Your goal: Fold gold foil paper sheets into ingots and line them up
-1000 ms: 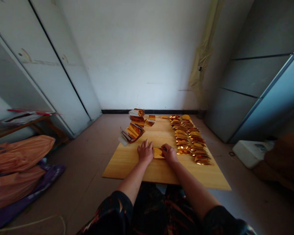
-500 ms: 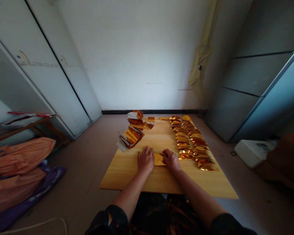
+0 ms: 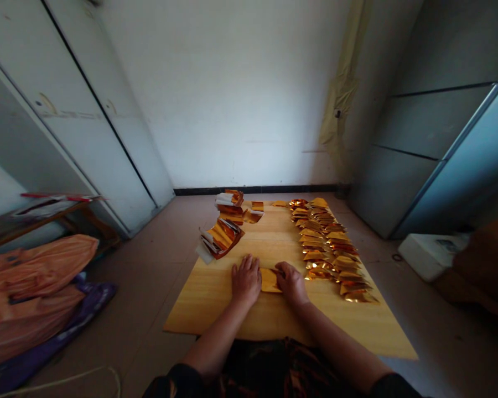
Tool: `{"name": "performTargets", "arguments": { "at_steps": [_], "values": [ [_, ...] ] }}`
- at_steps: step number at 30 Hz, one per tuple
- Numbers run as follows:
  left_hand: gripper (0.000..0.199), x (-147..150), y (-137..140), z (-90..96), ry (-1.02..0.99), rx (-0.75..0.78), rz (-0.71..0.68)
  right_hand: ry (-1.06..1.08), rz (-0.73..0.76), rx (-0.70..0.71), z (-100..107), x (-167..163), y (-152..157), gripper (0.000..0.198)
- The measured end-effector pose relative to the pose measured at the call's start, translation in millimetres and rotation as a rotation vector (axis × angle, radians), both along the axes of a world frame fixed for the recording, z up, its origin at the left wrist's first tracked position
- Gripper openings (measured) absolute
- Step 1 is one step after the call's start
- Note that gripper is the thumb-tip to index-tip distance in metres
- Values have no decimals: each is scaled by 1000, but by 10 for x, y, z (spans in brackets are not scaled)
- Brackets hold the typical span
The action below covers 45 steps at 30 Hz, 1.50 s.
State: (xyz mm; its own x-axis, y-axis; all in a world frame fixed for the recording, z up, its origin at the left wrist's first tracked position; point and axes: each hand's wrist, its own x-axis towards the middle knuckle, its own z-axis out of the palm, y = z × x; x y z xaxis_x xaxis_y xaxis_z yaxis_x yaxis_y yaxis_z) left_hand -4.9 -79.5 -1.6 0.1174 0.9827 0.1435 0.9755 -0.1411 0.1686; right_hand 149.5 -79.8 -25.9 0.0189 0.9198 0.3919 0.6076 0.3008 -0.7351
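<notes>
Gold paper (image 3: 269, 281) is lying on the desk (image 3: 216, 298), at three o'clock from the left hand (image 3: 246, 281), whose fingers are resting flat. The right hand (image 3: 292, 283) is pinching its three o'clock end.

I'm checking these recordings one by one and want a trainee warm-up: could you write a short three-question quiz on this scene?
1. Where do the rows of folded gold pieces lie on the board?
A) along the person's left side
B) along the person's right side
C) along the near edge, under the person's forearms

2. Fill in: between the left grip and the right grip lies a small, flat ____-coloured piece.

3. True or false: the left grip is balled into a tight fist.

Key: 1. B. 2. gold. 3. False; the left grip is laid flat with its fingers stretched out.
</notes>
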Motion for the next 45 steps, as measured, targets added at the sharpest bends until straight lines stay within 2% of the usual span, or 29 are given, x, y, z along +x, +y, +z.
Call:
{"name": "performTargets", "arguments": {
  "at_steps": [9, 15, 19, 22, 26, 28, 30, 35, 45],
  "values": [
    [42, 30, -198, 3, -23, 9, 16, -15, 5, 3, 14, 36, -173, 18],
    [40, 37, -195, -55, -43, 95, 31, -32, -7, -2, 49, 59, -203, 22],
    [32, 49, -166, -10, -78, 171, 29, -101, -5, 9, 50, 66, -185, 28],
    [19, 61, -175, 58, -158, 287, -76, -108, -3, -7, 24, 72, -157, 34],
    [14, 64, -221, 88, -280, 413, -383, -120, -23, -84, 36, 92, -109, 39],
    [15, 63, -228, 58, -293, 396, -508, -124, -53, -127, 76, 114, -82, 41],
    [14, 65, -214, 13, -291, 336, -554, -118, -74, -183, 127, 142, -56, 44],
    [17, 83, -163, -31, -231, 204, -508, -112, -112, -278, 215, 177, -25, 42],
    [25, 122, -214, 89, -103, 85, -428, -320, -142, -162, 206, 113, -1, 31]
  ]
}}
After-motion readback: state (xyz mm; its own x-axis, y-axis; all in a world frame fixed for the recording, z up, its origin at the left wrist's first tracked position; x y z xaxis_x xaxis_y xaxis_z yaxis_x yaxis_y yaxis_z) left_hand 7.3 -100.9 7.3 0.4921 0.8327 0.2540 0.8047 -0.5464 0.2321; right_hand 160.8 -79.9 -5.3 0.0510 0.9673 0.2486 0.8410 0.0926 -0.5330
